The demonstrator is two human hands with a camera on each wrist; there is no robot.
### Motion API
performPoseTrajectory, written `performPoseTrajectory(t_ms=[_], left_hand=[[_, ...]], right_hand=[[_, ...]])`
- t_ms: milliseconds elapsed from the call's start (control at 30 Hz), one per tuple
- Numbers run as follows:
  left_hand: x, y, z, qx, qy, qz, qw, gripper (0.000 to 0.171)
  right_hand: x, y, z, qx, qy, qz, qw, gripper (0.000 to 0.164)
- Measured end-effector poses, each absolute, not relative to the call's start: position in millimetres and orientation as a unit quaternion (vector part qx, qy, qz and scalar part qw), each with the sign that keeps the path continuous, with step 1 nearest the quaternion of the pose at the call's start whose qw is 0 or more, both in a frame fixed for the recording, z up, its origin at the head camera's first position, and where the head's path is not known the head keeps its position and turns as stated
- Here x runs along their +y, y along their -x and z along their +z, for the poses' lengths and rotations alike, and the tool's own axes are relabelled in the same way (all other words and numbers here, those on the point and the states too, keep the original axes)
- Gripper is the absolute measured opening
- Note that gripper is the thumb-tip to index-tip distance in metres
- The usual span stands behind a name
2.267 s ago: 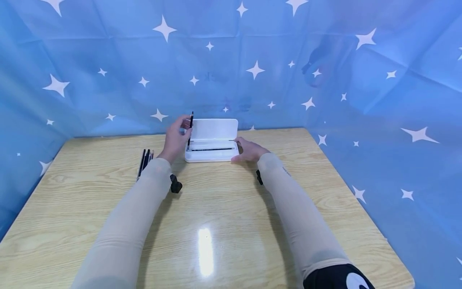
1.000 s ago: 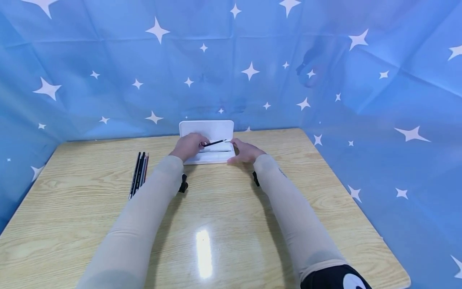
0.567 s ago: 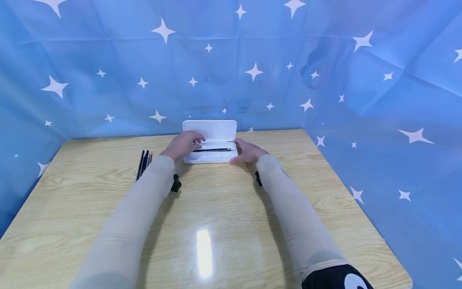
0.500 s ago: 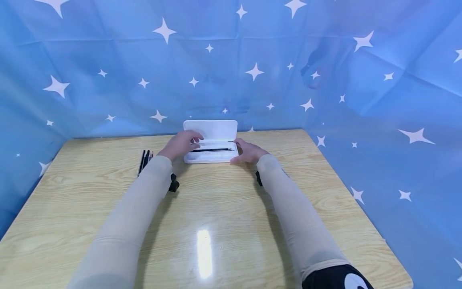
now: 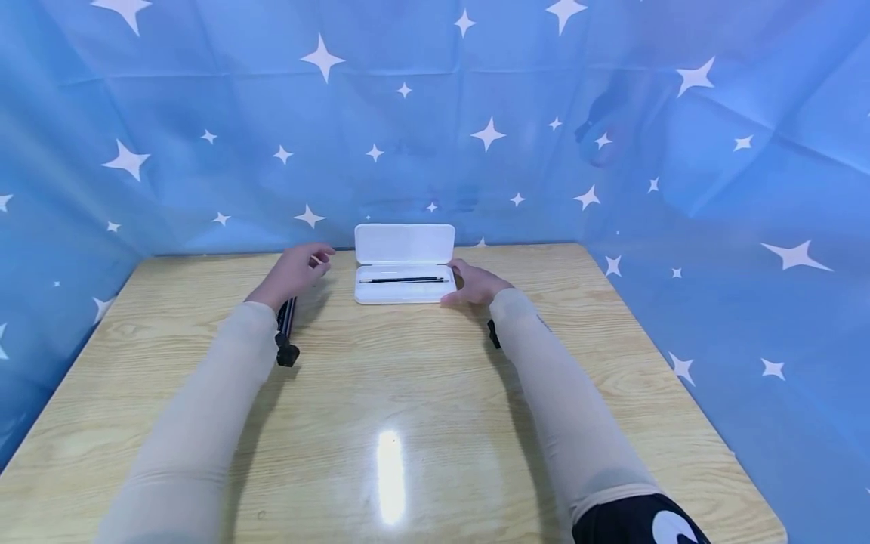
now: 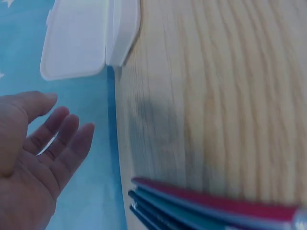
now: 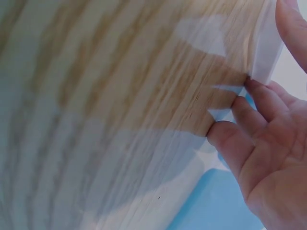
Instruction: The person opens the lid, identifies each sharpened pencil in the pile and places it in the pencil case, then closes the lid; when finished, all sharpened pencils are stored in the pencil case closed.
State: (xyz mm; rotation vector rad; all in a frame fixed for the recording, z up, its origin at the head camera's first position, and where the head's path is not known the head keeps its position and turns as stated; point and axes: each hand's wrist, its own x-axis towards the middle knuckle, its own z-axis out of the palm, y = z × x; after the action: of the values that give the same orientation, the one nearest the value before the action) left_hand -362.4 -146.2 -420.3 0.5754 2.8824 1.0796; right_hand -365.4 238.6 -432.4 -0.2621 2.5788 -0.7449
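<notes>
A white pencil case (image 5: 404,296) lies with its lid up near the back edge of the table, dark pencils (image 5: 402,279) lying lengthwise inside. At the case's right end my right hand (image 5: 476,285) holds it, thumb towards the front corner and fingers behind. In the right wrist view the right hand (image 7: 273,139) has its fingertips by the white case edge. My left hand (image 5: 294,272) hovers left of the case, holding nothing; its fingers are loosely bent in the left wrist view (image 6: 43,153). Below it lie several pencils (image 6: 206,206), partly hidden by the left arm in the head view.
The wooden table (image 5: 353,393) reaches to a blue curtain with white stars (image 5: 421,136) close behind the case. A black wrist camera (image 5: 288,353) hangs under the left wrist, beside the loose pencils.
The left hand laid a dark pencil in the case beside another, let go, and has moved left over the loose pencils. The right hand stays at the case's right end.
</notes>
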Motion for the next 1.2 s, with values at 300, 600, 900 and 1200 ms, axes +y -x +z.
performPoseTrajectory(t_ms=[300,600,900,1200], left_hand=[[-175.1,347.1,-425.1,0.920,-0.150,0.362,0.005,0.039],[-186.7,337.7,-427.3,0.924,-0.123,0.362,-0.002,0.041],[-182.4,336.7,-430.1,0.924,-0.132,0.359,-0.001,0.040],[-181.6,335.9,-433.8,0.928,-0.145,0.342,0.004,0.039]], right_hand=[[239.2,367.3,-434.9,0.933,0.091,-0.272,0.220,0.100],[240.2,368.0,-435.6,0.931,0.098,-0.272,0.223,0.101],[240.1,369.0,-435.6,0.929,0.092,-0.279,0.227,0.101],[239.1,369.3,-437.8,0.933,0.086,-0.271,0.219,0.100]])
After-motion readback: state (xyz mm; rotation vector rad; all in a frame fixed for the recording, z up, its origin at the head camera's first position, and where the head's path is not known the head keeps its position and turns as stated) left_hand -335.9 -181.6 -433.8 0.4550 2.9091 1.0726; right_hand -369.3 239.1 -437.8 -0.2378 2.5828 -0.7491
